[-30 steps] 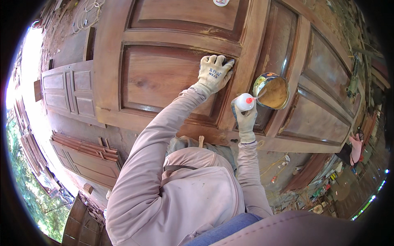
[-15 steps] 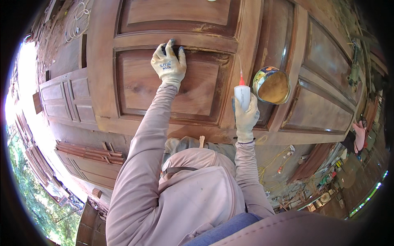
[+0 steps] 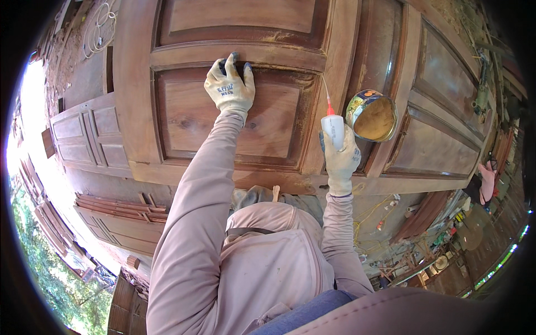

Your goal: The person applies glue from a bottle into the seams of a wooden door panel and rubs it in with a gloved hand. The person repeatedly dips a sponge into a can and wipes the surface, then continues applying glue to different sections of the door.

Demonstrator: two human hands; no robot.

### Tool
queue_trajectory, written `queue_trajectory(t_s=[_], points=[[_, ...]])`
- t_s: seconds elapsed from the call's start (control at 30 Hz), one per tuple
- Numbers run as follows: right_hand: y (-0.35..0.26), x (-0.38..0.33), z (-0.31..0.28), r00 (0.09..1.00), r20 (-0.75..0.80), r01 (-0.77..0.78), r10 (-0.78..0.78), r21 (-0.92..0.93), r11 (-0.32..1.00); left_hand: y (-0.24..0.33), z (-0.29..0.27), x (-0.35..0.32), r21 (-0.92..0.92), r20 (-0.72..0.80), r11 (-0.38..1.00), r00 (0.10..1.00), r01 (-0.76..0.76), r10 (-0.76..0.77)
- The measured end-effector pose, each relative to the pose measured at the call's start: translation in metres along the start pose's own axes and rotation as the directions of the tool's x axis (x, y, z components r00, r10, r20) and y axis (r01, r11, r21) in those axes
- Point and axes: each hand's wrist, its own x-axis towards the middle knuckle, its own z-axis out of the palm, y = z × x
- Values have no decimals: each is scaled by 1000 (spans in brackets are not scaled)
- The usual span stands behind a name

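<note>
The door is brown wood, smooth and mostly matt, with glossy streaks on its mouldings and rough tan smears at panel corners. The bottle is smooth white plastic, its nozzle red plastic. Left glove and right glove: matt cloth. Sleeves: creased, matt cloth.

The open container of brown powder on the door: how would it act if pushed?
The container may spill if tipped, since its top is open over the brown powder. Its round wall could let it roll once on its side. The smooth-looking door might let it slide.
</note>
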Motion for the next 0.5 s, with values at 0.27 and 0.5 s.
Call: queue_trajectory(t_s=[0.27, 0.5], points=[[-4, 5, 0, 1000, 6, 10, -10, -33, 999, 1, -1, 1, -6, 8, 1000, 1000, 3, -3], [-4, 6, -3, 999, 9, 35, -35, -48, 998, 0, 0, 0, -5, 34, 1000, 999, 30, -30]])
